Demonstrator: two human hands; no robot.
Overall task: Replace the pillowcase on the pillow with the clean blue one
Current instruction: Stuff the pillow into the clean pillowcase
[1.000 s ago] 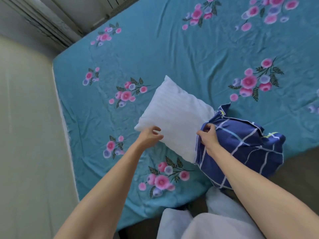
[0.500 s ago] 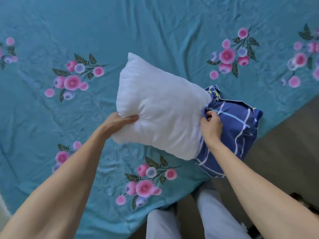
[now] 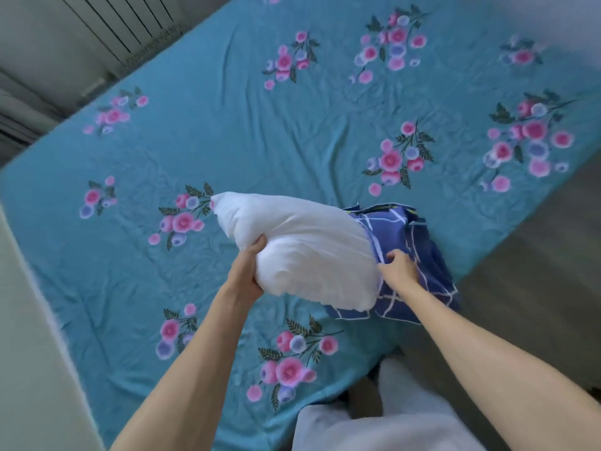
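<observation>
We hold the white pillow above the bed, our left hand clamped on its near edge. Our right hand pinches the blue pillowcase bunched over the pillow's right end.

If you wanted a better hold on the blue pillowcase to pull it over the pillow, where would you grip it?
Probably the open hem of the blue pillowcase, pinched from the near side where the right hand meets it. Only one end of the pillow is inside, and the left hand steadies the bare end, so the hem is the edge to draw along.
</observation>
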